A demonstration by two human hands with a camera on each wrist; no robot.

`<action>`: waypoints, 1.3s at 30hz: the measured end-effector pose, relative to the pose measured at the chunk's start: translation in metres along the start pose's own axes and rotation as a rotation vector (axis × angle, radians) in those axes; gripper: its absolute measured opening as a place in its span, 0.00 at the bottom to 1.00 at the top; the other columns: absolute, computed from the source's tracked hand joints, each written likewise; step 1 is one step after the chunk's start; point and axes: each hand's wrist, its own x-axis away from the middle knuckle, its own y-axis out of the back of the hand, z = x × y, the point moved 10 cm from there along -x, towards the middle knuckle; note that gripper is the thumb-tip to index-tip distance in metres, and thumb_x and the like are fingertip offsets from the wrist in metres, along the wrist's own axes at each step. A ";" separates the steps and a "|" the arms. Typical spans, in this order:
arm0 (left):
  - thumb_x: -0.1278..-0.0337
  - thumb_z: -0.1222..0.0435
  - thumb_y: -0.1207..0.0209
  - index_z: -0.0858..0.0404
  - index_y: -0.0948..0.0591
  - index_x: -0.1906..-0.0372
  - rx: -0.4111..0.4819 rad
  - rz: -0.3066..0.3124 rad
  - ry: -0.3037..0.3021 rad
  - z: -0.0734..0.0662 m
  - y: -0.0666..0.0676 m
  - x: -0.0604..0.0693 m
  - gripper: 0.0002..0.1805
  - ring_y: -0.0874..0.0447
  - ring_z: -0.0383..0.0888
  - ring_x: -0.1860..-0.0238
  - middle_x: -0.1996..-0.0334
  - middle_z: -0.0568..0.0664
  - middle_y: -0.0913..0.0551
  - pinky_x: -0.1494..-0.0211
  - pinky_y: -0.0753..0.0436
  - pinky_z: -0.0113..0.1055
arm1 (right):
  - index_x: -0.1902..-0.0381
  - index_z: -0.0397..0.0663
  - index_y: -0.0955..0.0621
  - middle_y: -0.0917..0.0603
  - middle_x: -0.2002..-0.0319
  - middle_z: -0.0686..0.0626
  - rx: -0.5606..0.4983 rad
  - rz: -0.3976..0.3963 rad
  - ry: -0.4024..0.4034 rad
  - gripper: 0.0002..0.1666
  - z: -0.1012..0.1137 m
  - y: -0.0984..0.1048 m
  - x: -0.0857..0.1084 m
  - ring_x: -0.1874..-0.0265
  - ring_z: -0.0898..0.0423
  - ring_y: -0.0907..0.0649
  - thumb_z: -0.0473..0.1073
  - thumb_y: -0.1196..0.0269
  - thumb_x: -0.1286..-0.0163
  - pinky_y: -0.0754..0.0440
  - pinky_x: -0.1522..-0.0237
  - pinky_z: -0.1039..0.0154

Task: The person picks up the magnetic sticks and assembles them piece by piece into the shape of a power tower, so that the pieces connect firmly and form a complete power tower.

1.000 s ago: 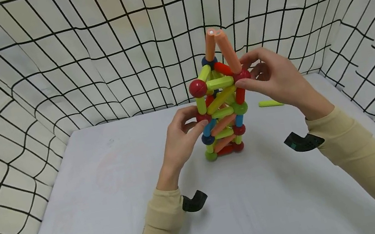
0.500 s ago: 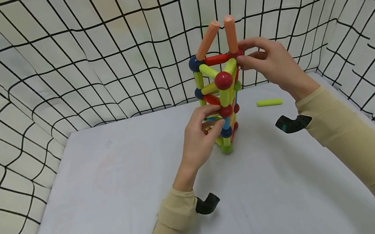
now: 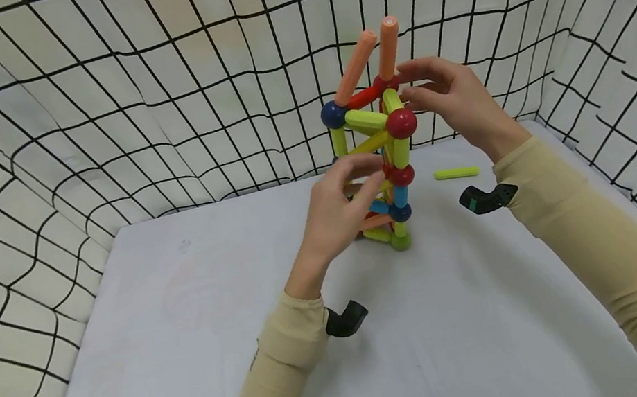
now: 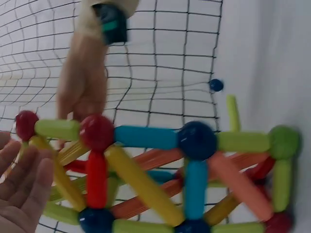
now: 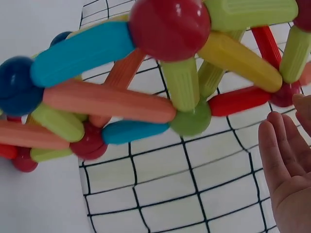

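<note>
A tower of magnetic sticks and balls (image 3: 366,121) stands on the white table, its lime, red, blue, yellow and orange sticks joined by coloured balls. Two orange sticks (image 3: 356,68) point up from its top, their upper ends apart. My left hand (image 3: 334,213) is at the tower's near left side, fingers loosely bent; in the left wrist view its fingers (image 4: 36,177) lie beside the top section, gripping nothing. Close by the red ball (image 3: 385,84) at the top right is my right hand (image 3: 457,101). Its fingers (image 5: 274,150) look straight in the right wrist view; contact is unclear.
A loose lime stick (image 3: 456,172) lies on the table (image 3: 189,332) right of the tower. A small blue ball (image 4: 216,85) shows near the netting in the left wrist view. Black grid netting (image 3: 224,88) before white cloth encloses the back and sides.
The tower has turned, swinging its near red top ball from left to right. Both hands moved with it; the right hand's pinch on the red top ball has loosened, and the left has come off its ball.
</note>
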 end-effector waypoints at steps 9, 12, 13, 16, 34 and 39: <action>0.34 0.68 0.42 0.70 0.22 0.47 -0.033 -0.317 -0.135 -0.015 0.067 -0.042 0.14 0.24 0.47 0.49 0.51 0.57 0.22 0.49 0.21 0.34 | 0.30 0.57 0.31 0.28 0.35 0.48 0.104 -0.045 -0.238 0.31 -0.088 0.029 0.025 0.40 0.49 0.25 0.57 0.43 0.28 0.34 0.33 0.47; 0.35 0.67 0.40 0.68 0.25 0.41 0.017 -0.235 0.016 0.006 0.065 -0.053 0.20 0.25 0.45 0.43 0.44 0.55 0.23 0.43 0.23 0.32 | 0.29 0.53 0.32 0.29 0.34 0.46 0.131 -0.032 -0.310 0.33 -0.127 0.036 0.032 0.38 0.49 0.28 0.57 0.43 0.28 0.35 0.32 0.47; 0.35 0.66 0.40 0.67 0.25 0.39 0.042 -0.203 0.063 0.012 0.063 -0.055 0.21 0.25 0.44 0.41 0.43 0.54 0.23 0.41 0.24 0.31 | 0.29 0.51 0.33 0.30 0.34 0.45 0.151 -0.019 -0.329 0.33 -0.139 0.038 0.034 0.36 0.48 0.29 0.57 0.43 0.27 0.36 0.32 0.47; 0.34 0.65 0.40 0.65 0.24 0.39 0.088 -0.148 0.115 0.022 0.059 -0.057 0.20 0.24 0.42 0.41 0.43 0.53 0.22 0.40 0.24 0.31 | 0.28 0.46 0.35 0.34 0.30 0.41 0.251 0.049 -0.391 0.34 -0.171 0.037 0.042 0.31 0.43 0.35 0.53 0.44 0.26 0.38 0.32 0.43; 0.35 0.61 0.39 0.63 0.19 0.44 0.136 -0.146 0.127 0.006 0.065 -0.046 0.17 0.23 0.42 0.51 0.52 0.50 0.18 0.47 0.23 0.37 | 0.37 0.33 0.27 0.23 0.44 0.33 0.626 0.287 -0.316 0.25 -0.194 0.008 0.062 0.46 0.39 0.25 0.41 0.42 0.28 0.29 0.40 0.41; 0.35 0.61 0.39 0.63 0.19 0.45 0.180 -0.135 0.164 0.009 0.065 -0.047 0.17 0.22 0.44 0.52 0.53 0.51 0.18 0.48 0.22 0.38 | 0.32 0.45 0.30 0.23 0.42 0.39 0.367 0.159 -0.336 0.31 -0.135 0.015 0.057 0.44 0.44 0.25 0.53 0.42 0.27 0.32 0.38 0.39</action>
